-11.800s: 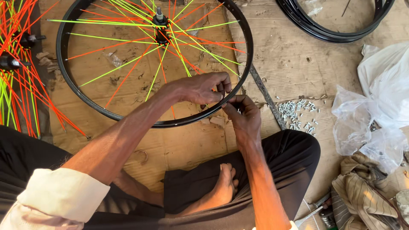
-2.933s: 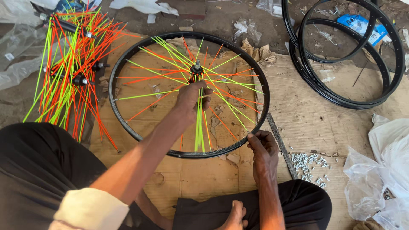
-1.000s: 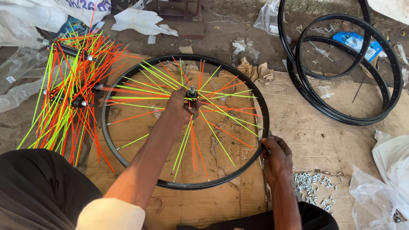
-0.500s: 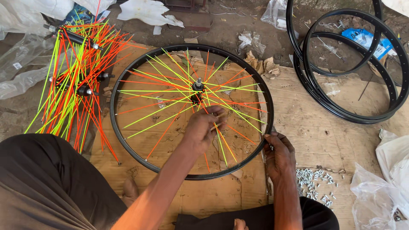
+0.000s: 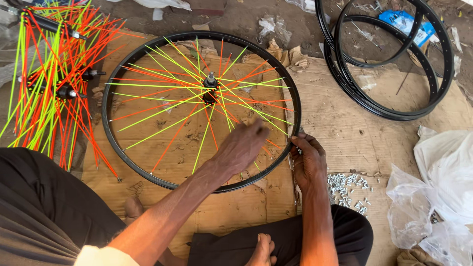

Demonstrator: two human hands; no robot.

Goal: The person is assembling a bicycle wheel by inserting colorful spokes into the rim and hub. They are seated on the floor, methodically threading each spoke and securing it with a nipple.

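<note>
Ok, quick status from where I stand. Person sits cross-legged on flattened cardboard (image 5: 340, 123), black bike wheel rim (image 5: 109, 143) lying flat in front of them, roughly centre of the sheet. Hub (image 5: 210, 88) sits mid-rim w/ axle pointing up, neon yellow + orange spokes (image 5: 162, 111) fanning out from it to the rim.

Left hand (image 5: 244, 145) is reaching over the lower right part of the wheel, inside the rim, palm down, fingers curled together among the spokes. Looks like fingertips are on a spoke but it's blurred, can't tell if it's a real pinch or just touching. Right hand (image 5: 308, 160) is on the rim's right edge, fingers wrapped over the outside of it, thumb on top, so closed on the rim.

Around them:
- small pile of silver spoke nipples (image 5: 347, 187) on the cardboard just beside the right wrist, near the knee
- clear plastic bags (image 5: 433, 197) far right, crumpled
- stack of bare black rims (image 5: 389, 59) top right, overlapping each other, well apart from the worked wheel
- bundle of loose hubs w/ orange/yellow spokes (image 5: 44, 83) at left, just beside the rim, partly off the cardboard
- torn cardboard scraps (image 5: 288, 54) + plastic litter on the dirt above the wheel

Bare foot (image 5: 261, 249) shows bottom centre, dark trousers both sides.
</note>
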